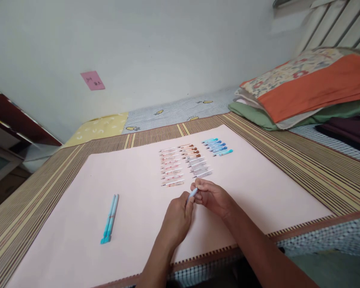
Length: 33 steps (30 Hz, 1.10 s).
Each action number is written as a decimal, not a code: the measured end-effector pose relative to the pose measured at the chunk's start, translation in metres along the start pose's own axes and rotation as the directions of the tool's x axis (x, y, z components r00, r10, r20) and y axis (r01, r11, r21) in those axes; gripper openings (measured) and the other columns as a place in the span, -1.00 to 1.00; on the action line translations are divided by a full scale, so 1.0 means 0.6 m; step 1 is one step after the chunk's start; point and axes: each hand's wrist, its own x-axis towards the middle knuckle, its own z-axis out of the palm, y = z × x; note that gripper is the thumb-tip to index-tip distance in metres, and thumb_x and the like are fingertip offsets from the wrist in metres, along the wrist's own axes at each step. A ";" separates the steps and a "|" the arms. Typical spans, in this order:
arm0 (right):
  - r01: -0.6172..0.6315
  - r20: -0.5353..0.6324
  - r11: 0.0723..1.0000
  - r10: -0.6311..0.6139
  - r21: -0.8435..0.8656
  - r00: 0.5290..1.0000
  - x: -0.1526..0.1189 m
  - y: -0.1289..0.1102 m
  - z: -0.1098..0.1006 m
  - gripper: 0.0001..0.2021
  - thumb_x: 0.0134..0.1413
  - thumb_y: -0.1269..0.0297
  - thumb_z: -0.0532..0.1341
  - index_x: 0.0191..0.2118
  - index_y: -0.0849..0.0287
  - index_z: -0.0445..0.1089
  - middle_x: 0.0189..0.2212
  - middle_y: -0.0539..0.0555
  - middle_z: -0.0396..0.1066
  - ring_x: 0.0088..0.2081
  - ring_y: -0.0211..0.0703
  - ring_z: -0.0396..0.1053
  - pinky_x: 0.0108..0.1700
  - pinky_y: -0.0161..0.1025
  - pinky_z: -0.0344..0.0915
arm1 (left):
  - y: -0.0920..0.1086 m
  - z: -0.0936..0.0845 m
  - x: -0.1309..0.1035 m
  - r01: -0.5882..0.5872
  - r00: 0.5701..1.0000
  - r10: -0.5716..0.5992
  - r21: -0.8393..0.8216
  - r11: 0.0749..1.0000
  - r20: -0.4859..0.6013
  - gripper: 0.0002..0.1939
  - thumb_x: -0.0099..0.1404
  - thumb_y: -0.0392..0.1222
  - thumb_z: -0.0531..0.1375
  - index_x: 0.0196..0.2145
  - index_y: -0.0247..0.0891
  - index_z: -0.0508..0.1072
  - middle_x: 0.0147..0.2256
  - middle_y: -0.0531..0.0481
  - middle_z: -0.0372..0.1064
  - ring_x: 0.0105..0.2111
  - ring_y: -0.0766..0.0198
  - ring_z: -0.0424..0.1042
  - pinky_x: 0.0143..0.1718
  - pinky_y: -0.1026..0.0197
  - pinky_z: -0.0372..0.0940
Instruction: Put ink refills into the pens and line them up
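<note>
A light blue pen [192, 193] is held up over the pink sheet, tilted. My left hand [177, 216] is closed around its lower part, which my fingers hide. My right hand [213, 195] has its fingers pinched at the pen's upper end. Just beyond my hands lie columns of pens: pale ones with reddish marks [171, 167], brown-ended pens [190, 151], greyish clear pens [199, 167] and blue pens [217, 147]. To the left, two light blue pens [110, 219] lie side by side.
The large pink sheet [138, 248] covers much of a striped mat [48, 182] on a bed. Folded orange and floral bedding [315, 82] is stacked at the back right, with dark folded cloth [349, 134] beside it. A pink note [93, 81] sticks to the wall.
</note>
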 end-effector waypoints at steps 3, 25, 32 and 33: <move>0.004 -0.003 1.000 -0.004 0.009 1.000 -0.001 0.001 0.004 -0.78 0.05 0.21 0.34 -0.46 0.17 0.34 -0.55 -0.04 0.26 -0.52 -0.30 0.15 -0.42 -0.29 0.05 | -0.002 0.001 0.002 -0.001 1.000 0.001 -0.051 0.999 0.000 -0.61 0.49 0.05 -0.06 -0.37 -0.17 0.36 -0.54 0.06 0.28 -0.48 0.20 0.28 -0.36 0.21 0.11; 0.020 -0.097 0.999 -0.016 0.038 0.995 0.005 0.008 0.005 -0.82 -0.03 0.27 0.40 -0.36 0.22 0.44 -0.46 0.00 0.34 -0.47 -0.32 0.24 -0.43 -0.32 0.16 | -0.022 -0.005 0.010 0.133 0.988 -0.086 -0.422 0.897 0.127 -0.55 0.43 0.16 0.01 -0.39 -0.27 0.37 -0.61 0.13 0.21 -0.62 0.38 0.10 -0.54 0.29 0.01; 0.026 -0.270 0.959 -0.106 -0.283 0.957 -0.007 -0.026 -0.029 -0.73 -0.01 0.14 0.35 -0.47 0.17 0.30 -0.55 -0.08 0.30 -0.62 -0.39 0.16 -0.58 -0.35 0.00 | -0.042 -0.054 0.010 0.155 0.988 -0.149 -0.429 0.890 0.047 -0.61 0.34 0.13 0.13 -0.27 -0.31 0.45 -0.59 0.15 0.19 -0.63 0.42 0.07 -0.57 0.32 -0.05; 0.005 -0.280 0.940 -0.107 -0.342 0.954 -0.008 -0.028 -0.033 -0.72 0.01 0.12 0.33 -0.48 0.17 0.29 -0.57 -0.08 0.29 -0.64 -0.39 0.15 -0.59 -0.35 -0.01 | -0.043 -0.059 0.011 0.157 0.986 -0.162 -0.442 0.883 0.026 -0.62 0.32 0.12 0.17 -0.28 -0.31 0.44 -0.58 0.15 0.20 -0.62 0.43 0.07 -0.57 0.32 -0.05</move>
